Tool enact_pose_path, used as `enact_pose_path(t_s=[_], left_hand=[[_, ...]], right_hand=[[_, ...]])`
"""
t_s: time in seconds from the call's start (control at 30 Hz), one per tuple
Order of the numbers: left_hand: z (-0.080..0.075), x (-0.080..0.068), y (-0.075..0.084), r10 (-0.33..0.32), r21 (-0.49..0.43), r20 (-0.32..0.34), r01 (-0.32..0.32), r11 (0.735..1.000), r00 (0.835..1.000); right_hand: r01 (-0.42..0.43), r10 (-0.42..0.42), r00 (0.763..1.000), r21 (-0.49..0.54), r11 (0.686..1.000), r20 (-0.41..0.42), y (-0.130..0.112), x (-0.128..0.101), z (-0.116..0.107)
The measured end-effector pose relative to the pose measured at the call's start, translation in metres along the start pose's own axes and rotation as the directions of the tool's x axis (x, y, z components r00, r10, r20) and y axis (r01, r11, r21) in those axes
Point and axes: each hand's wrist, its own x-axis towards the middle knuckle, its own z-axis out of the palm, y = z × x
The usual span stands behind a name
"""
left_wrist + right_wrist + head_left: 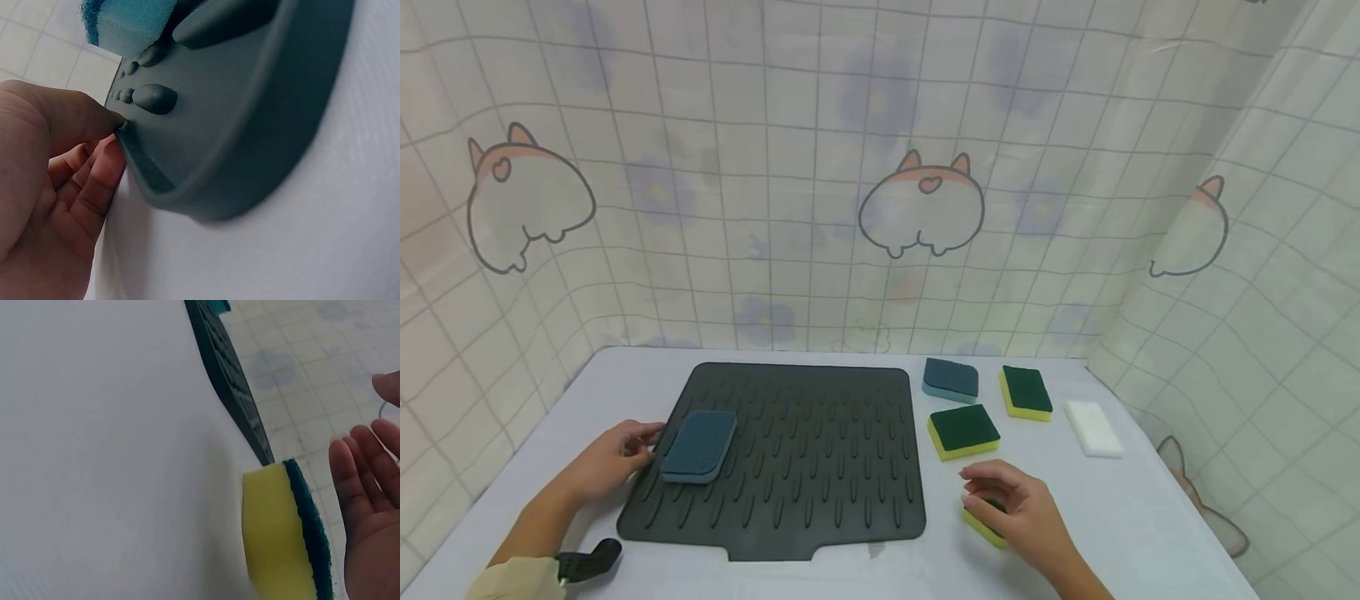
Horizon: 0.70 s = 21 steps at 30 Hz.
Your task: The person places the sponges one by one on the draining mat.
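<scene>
Now left hand (613, 454) loose-fingered at the mat (820, 467) edge, right hand (1018, 508) relaxed over a yellow-green sponge (284, 531).

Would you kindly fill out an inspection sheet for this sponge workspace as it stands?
Surface: white table, with a dark ribbed drying mat on it.
Job's things: blue sponge lies on the mat's left part; yellow-green sponge lies under the right hand.
Clutter: blue sponge, two yellow-green sponges and a white sponge right of the mat.
Grippers: left hand touches the mat's left edge; right hand open over its sponge.
Cables: nothing seen.
Surroundings: checked curtain with cartoon prints.
</scene>
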Motion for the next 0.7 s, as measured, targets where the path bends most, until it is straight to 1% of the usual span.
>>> enact_pose_path(t_s=[0.07,0.27,0.37,0.5,0.7], left_hand=[[0.000,0.000,0.000,-0.001,0.000,0.002,0.001,1.000,1.000],[0.001,0.001,-0.001,-0.009,0.001,0.006,0.009,1.000,1.000],[0.001,0.001,-0.001,-0.015,0.000,0.006,0.015,1.000,1.000],[0.001,0.001,-0.001,-0.017,-0.004,0.009,0.017,1.000,1.000],[-0.001,0.000,0.001,-0.021,-0.002,0.016,0.021,1.000,1.000]], right_hand=[[0.013,-0.013,1.000,-0.017,1.000,0.019,0.002,-0.002,-0.006],[0.097,-0.093,0.994,-0.065,0.993,0.060,0.010,-0.006,-0.023],[0.136,-0.132,0.990,-0.125,0.983,0.045,0.014,-0.008,-0.031],[0.151,-0.152,0.988,-0.200,0.968,0.011,0.020,-0.010,-0.040],[0.170,-0.180,0.984,-0.255,0.952,-0.016,0.026,-0.010,-0.051]])
